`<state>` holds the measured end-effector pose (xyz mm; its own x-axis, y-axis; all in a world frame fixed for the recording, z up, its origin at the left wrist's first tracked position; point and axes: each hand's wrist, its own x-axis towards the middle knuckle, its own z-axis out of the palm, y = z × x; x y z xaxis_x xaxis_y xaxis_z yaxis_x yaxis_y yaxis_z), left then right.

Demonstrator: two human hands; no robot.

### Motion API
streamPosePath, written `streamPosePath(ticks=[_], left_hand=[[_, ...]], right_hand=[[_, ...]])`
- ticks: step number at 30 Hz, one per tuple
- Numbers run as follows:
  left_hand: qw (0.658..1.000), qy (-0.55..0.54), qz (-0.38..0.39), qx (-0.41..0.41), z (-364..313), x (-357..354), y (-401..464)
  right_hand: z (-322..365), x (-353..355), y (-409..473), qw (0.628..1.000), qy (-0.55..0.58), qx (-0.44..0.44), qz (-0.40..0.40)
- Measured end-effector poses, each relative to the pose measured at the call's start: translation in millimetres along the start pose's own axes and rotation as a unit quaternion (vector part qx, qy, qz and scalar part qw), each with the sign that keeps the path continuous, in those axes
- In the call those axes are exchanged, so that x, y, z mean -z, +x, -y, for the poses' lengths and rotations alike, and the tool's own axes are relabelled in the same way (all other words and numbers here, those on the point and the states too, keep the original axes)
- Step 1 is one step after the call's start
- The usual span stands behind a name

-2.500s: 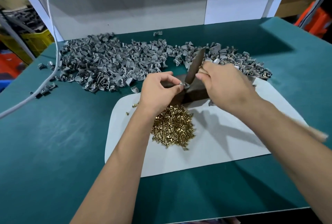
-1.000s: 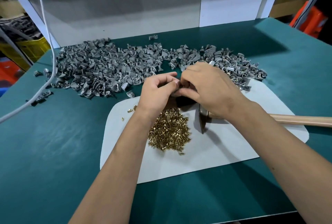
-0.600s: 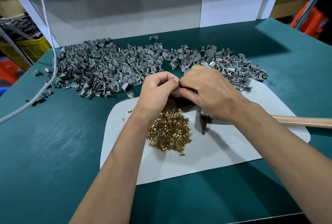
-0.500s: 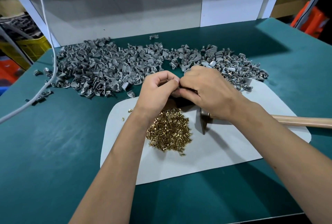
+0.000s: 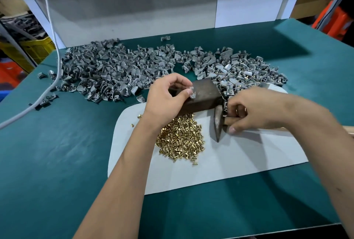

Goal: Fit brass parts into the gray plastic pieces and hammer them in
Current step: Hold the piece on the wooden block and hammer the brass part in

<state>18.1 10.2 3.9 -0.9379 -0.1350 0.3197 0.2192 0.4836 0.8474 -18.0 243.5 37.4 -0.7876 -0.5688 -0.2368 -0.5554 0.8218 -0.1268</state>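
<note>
Hands are parting now: half a second ago we were holding them together over the block, fitting a brass part, and now we are separating them. Our left hand (image 5: 168, 96) is pinching one gray plastic piece (image 5: 192, 94) between thumb and fingertip and setting it against the top edge of the dark metal block (image 5: 205, 95), which is sitting at the far edge of the white mat (image 5: 239, 160). Our right hand (image 5: 254, 112) is dropping onto the hammer (image 5: 218, 121) lying on the mat just right of the block, fingers curling round the handle close to the head. Whether the brass part is seated in the piece we cannot tell; it is too small here. We are judging that fitting is done and the strike is coming next. Loose brass parts (image 5: 181, 140) are lying heaped on the mat below our left wrist, and the gray plastic pieces (image 5: 118, 72) are spreading across the green desk (image 5: 57, 152) behind, those on the right seemingly already carrying brass.
</note>
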Motion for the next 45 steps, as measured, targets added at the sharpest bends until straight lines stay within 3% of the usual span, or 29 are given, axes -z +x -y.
streamPosePath(ticks=[5,7,10,17,22,26,30,34,37,41,45], left_hand=[[1.000,0.026,0.001,0.003,2,1,0],[1.000,0.017,0.000,0.006,2,2,0],[1.000,0.015,-0.005,0.009,2,2,1],[1.000,0.003,-0.004,0.009,3,2,1],[1.000,-0.001,-0.001,0.023,4,3,2],[1.000,0.004,0.000,0.018,4,4,2],[1.000,0.009,-0.003,0.029,2,3,1],[0.999,0.009,-0.004,0.031,2,4,2],[0.999,0.008,-0.004,0.032,0,3,1],[0.999,0.000,-0.001,0.038,1,4,1],[0.999,0.000,-0.005,0.040,0,3,1]], right_hand=[[5,1,-7,1.000,-0.012,0.007,0.014],[3,6,-11,0.997,0.076,0.009,-0.005],[14,14,-8,0.984,0.130,0.026,-0.122],[40,14,9,0.943,0.046,0.002,-0.329],[42,14,13,0.970,-0.020,-0.025,-0.240],[43,14,9,0.952,0.004,-0.005,-0.305],[47,17,9,0.970,-0.027,-0.023,-0.242],[44,19,8,0.955,-0.036,-0.019,-0.294],[49,19,7,0.971,-0.042,-0.029,-0.235],[48,25,8,0.958,-0.049,-0.022,-0.283],[51,20,9,0.972,-0.049,-0.035,-0.226]])
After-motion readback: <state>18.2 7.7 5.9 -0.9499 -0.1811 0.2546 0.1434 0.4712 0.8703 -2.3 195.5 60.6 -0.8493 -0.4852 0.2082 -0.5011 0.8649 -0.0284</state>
